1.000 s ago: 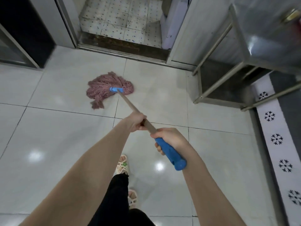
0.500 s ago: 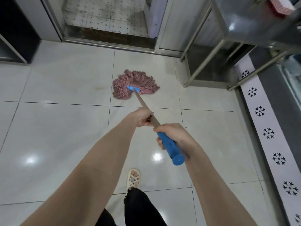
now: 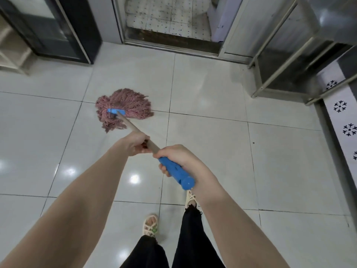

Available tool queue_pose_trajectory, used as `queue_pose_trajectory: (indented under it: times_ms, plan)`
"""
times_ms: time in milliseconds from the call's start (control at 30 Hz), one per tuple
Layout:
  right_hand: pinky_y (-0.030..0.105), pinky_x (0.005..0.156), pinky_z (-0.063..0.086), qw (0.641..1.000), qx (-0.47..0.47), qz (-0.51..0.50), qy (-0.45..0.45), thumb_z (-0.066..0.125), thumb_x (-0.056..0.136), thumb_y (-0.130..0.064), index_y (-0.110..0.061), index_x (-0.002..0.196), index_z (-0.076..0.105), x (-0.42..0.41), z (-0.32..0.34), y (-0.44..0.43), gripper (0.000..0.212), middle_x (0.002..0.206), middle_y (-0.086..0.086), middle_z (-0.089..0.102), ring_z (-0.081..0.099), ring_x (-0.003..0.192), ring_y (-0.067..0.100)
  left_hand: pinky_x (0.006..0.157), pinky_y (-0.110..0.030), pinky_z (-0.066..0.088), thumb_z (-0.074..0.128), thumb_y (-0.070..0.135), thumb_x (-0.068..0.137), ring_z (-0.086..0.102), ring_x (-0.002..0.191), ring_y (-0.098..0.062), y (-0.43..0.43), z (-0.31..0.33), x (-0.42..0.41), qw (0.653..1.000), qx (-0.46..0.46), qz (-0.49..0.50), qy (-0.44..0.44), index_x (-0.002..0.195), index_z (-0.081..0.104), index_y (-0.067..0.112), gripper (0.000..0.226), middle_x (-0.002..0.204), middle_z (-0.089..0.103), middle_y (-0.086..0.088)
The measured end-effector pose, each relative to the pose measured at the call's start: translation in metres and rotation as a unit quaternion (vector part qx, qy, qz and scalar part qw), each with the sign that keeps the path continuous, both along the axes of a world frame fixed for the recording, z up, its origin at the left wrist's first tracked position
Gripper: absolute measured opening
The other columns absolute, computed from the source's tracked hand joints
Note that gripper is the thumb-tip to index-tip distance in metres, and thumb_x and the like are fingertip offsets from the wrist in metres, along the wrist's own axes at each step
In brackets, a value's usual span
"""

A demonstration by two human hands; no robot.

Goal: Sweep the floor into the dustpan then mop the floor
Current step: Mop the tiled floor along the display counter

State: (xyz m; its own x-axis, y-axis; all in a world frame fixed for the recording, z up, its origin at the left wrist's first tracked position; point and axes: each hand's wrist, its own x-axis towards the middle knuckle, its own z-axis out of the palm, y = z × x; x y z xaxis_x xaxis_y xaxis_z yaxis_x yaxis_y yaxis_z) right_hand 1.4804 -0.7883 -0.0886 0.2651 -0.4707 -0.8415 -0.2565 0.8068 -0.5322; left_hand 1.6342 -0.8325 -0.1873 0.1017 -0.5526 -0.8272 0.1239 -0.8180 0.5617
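Mop (image 3: 123,109) | head flat on floor (image 3: 212,132), now further left of the metal rack (image 3: 280,60) than a moment ago | left hand (image 3: 135,143) and right hand (image 3: 179,157) both closed around handle | mopping stroke goes on, sweeping seems done.

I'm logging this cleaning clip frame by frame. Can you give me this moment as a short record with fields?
activity: mopping a white tiled floor
tool: mop, pink string head spread flat on the floor
left hand: closed on the wooden shaft, nearer the head
right hand: closed on the blue grip at the handle's end
surroundings: doorway threshold ahead, metal rack at right
dustpan: not in view
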Motion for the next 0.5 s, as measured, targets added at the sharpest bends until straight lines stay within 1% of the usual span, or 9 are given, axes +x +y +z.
queue_pose_trajectory:
  times_ms: [67, 100, 200, 300, 367, 433, 467, 500]
  plan:
    - [0.015, 0.036, 0.040, 1.000, -0.014, 0.023, 0.016, 0.064, 0.085, -0.008, 0.002, 0.094, 0.057, 0.019, 0.003, 0.016, 0.015, 0.058, 0.011, 0.052, 0.049, 0.031, 0.012, 0.069, -0.037, 0.054, 0.040, 0.005, 0.100, 0.057, 0.082, -0.025, 0.022, -0.003, 0.021, 1.000, -0.002, 0.026, 0.012, 0.084, 0.044, 0.000, 0.017, 0.089, 0.051, -0.015]
    - [0.015, 0.036, 0.040, 0.999, -0.018, 0.031, 0.024, 0.064, 0.085, -0.008, 0.003, 0.094, 0.058, 0.023, 0.004, 0.018, 0.015, 0.058, 0.012, 0.053, 0.049, 0.030, 0.012, 0.067, -0.037, 0.055, 0.040, 0.005, 0.100, 0.057, 0.080, -0.025, 0.027, -0.005, 0.024, 0.999, -0.005, 0.036, 0.017, 0.084, 0.044, 0.001, 0.017, 0.087, 0.050, -0.014]
    - [0.016, 0.035, 0.039, 0.999, -0.025, 0.025, 0.042, 0.064, 0.085, -0.006, 0.003, 0.093, 0.058, 0.031, 0.011, 0.031, 0.014, 0.057, 0.012, 0.052, 0.048, 0.029, 0.012, 0.052, -0.031, 0.057, 0.042, 0.004, 0.100, 0.054, 0.072, -0.021, 0.039, -0.005, 0.028, 0.998, -0.026, 0.048, 0.022, 0.082, 0.045, 0.003, 0.018, 0.079, 0.049, -0.011]
    - [0.015, 0.035, 0.039, 0.996, -0.041, 0.012, 0.075, 0.064, 0.084, -0.006, 0.005, 0.097, 0.061, 0.018, 0.017, 0.035, 0.017, 0.053, 0.012, 0.053, 0.048, 0.029, 0.013, 0.047, -0.029, 0.056, 0.042, 0.004, 0.099, 0.053, 0.071, -0.021, 0.037, -0.004, 0.009, 0.997, -0.043, 0.042, 0.055, 0.081, 0.043, 0.005, 0.018, 0.078, 0.047, -0.011]
    - [0.017, 0.036, 0.040, 0.994, -0.049, -0.005, 0.100, 0.065, 0.084, -0.007, 0.005, 0.099, 0.063, 0.008, 0.020, 0.037, 0.020, 0.047, 0.009, 0.053, 0.048, 0.031, 0.014, 0.053, -0.033, 0.057, 0.042, 0.004, 0.099, 0.054, 0.074, -0.023, 0.031, -0.004, -0.007, 0.996, -0.041, 0.018, 0.075, 0.082, 0.043, 0.005, 0.017, 0.081, 0.048, -0.013]
    - [0.019, 0.036, 0.040, 0.992, -0.054, -0.014, 0.111, 0.064, 0.084, -0.007, 0.002, 0.095, 0.061, 0.004, 0.021, 0.036, 0.014, 0.044, 0.008, 0.052, 0.048, 0.032, 0.016, 0.067, -0.037, 0.055, 0.041, 0.005, 0.099, 0.055, 0.081, -0.026, 0.022, -0.003, -0.019, 0.996, -0.042, -0.002, 0.084, 0.083, 0.043, 0.005, 0.017, 0.084, 0.049, -0.014]
    - [0.019, 0.036, 0.040, 0.992, -0.057, -0.021, 0.113, 0.063, 0.085, -0.007, 0.000, 0.093, 0.060, 0.005, 0.021, 0.033, 0.011, 0.044, 0.009, 0.052, 0.048, 0.031, 0.017, 0.072, -0.039, 0.054, 0.041, 0.005, 0.099, 0.055, 0.086, -0.027, 0.015, -0.003, -0.023, 0.995, -0.041, -0.009, 0.086, 0.083, 0.043, 0.005, 0.017, 0.084, 0.049, -0.014]
    - [0.018, 0.035, 0.040, 0.992, -0.057, -0.033, 0.110, 0.063, 0.086, -0.006, -0.001, 0.092, 0.058, 0.008, 0.020, 0.027, 0.010, 0.047, 0.011, 0.051, 0.047, 0.030, 0.016, 0.071, -0.038, 0.054, 0.041, 0.005, 0.100, 0.055, 0.087, -0.028, 0.005, -0.004, -0.024, 0.995, -0.037, -0.014, 0.088, 0.082, 0.043, 0.005, 0.017, 0.083, 0.049, -0.014]
